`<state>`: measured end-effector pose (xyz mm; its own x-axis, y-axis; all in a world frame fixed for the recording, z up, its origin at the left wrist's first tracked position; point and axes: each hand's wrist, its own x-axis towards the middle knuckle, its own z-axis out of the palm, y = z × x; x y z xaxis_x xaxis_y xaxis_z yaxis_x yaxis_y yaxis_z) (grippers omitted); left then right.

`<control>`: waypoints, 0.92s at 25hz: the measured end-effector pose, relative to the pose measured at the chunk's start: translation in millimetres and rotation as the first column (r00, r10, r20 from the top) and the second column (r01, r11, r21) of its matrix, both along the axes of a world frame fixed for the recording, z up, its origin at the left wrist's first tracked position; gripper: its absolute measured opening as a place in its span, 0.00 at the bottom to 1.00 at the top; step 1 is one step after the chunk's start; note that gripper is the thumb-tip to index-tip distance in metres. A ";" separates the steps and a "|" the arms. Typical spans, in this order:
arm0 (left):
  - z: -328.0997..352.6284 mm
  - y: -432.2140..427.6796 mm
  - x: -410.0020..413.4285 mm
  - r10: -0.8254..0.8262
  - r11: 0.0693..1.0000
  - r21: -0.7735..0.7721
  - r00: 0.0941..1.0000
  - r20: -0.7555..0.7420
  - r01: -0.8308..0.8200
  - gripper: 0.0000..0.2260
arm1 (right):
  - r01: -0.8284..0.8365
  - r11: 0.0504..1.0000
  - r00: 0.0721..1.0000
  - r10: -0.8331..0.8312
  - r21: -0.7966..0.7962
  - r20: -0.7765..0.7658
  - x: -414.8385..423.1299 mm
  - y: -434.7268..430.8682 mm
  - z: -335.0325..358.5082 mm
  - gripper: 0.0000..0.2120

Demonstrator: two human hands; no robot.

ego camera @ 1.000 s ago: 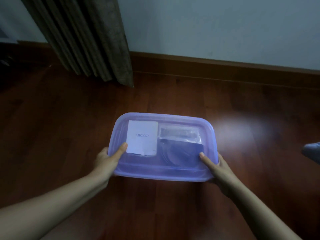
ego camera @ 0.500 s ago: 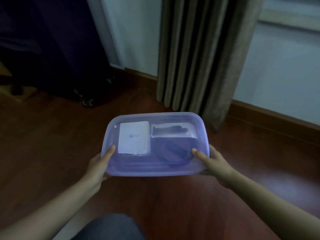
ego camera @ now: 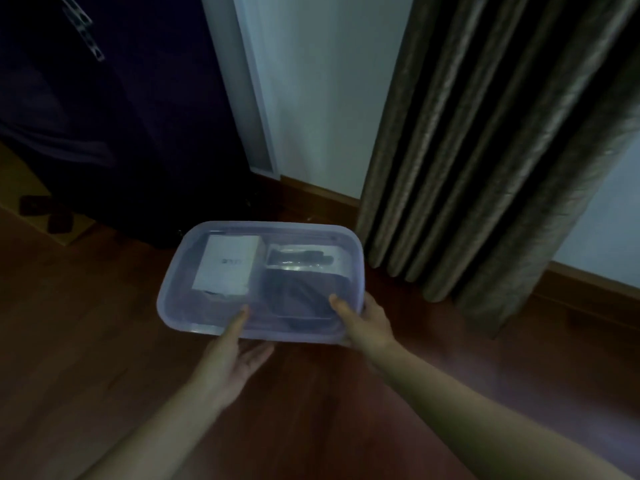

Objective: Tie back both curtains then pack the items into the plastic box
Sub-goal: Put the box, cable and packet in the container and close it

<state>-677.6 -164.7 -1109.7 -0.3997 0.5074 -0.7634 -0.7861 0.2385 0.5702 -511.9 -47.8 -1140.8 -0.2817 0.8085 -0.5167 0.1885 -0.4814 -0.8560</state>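
A translucent purple plastic box (ego camera: 180, 282) with its lid on is held above the wooden floor. Through the lid I see a white card box (ego camera: 227, 266), a clear packet with dark parts (ego camera: 304, 259) and a dark coiled item (ego camera: 298, 299). My left hand (ego camera: 232, 355) grips the box's near edge, thumb on the lid and fingers underneath. My right hand (ego camera: 363, 320) grips the near right corner, thumb on top. A grey-brown curtain (ego camera: 485, 150) hangs in folds to the floor just right of the box.
A dark piece of furniture (ego camera: 104, 116) fills the left, with a white door frame (ego camera: 249, 98) beside it. A flat cardboard sheet (ego camera: 24, 195) with small dark objects lies at far left. A brown skirting board (ego camera: 322, 192) runs along the pale wall.
The view has swung left and up, from bare wall to the curtain and dark furniture. The box came along in both hands. My left hand slid from the left corner toward the near edge's middle.
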 end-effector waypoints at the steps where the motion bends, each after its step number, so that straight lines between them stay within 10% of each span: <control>1: -5.4 19.7 -4.8 0.023 1.000 -0.015 0.999 -0.048 -0.024 0.05 | 0.002 1.000 1.000 -0.002 -0.009 0.011 -10.6 11.5 -7.8 0.25; 13: -75.6 121.8 -53.2 -0.063 0.998 -0.015 0.987 -0.144 0.061 0.06 | 0.128 0.967 0.977 -0.161 -0.221 -0.136 -48.7 76.5 -77.4 0.32; 16: -82.5 139.5 -59.2 -0.072 0.997 0.010 0.979 -0.191 0.075 0.15 | 0.060 0.991 0.990 -0.074 -0.121 -0.117 -49.1 76.2 -92.5 0.46; 23: -88.7 177.0 -65.3 -0.028 1.000 0.007 0.974 -0.224 0.030 0.14 | 0.111 0.994 0.985 -0.109 0.002 -0.135 -62.9 91.4 -107.6 0.42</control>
<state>-742.9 12.3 -1198.4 -0.5451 0.5285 -0.6508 -0.6307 0.2530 0.7336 -574.8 43.6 -1248.3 -0.2574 0.8430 -0.4724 0.0175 -0.4847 -0.8745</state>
